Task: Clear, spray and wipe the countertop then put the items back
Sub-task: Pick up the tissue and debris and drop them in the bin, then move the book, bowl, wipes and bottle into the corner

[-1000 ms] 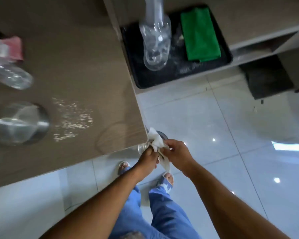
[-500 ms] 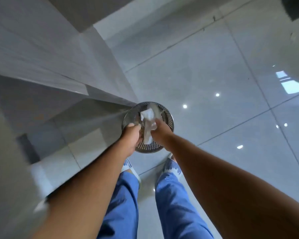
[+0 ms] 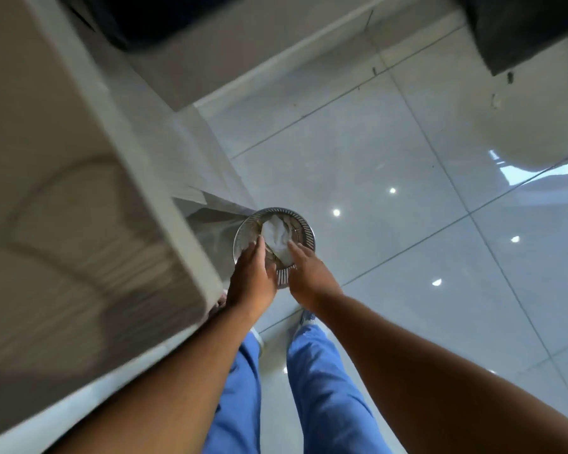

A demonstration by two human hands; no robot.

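Observation:
A round metal waste bin stands on the floor beside the counter's corner. A crumpled white tissue lies inside it. My left hand hovers over the bin's near rim, fingers straight, fingertips close to the tissue. My right hand reaches in from the right with straight fingers, its tips at the tissue's edge. Whether either hand still touches the tissue is unclear. The brown countertop fills the left of the view, blurred.
The counter's pale edge runs diagonally just left of my left arm. Glossy white floor tiles spread to the right. Dark shapes sit at the top. My legs in blue trousers stand below the bin.
I have bent from the countertop down to the bin. Both hands, which pinched the tissue, have opened, and the tissue now lies in the bin.

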